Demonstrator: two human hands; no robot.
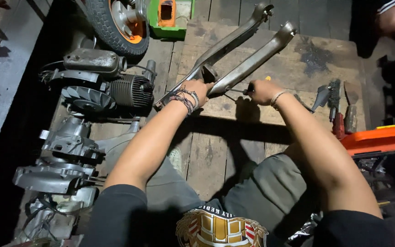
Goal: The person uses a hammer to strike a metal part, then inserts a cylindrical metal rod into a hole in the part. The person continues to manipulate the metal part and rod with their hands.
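Two hands on one grey motorcycle swingarm (pixel 234 52): left hand (pixel 196 90), fingers wrapped at its pivot; right hand (pixel 262 91) fisted around screwdriver (pixel 245 90). Advice: brace firmly, drive tip squarely.

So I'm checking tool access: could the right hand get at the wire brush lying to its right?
Probably yes. The right hand holds a screwdriver, but the wire brush lies beside it on the board with nothing between.

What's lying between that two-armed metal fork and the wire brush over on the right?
In the head view, the right hand gripping a screwdriver lies between the metal fork and wire brush.
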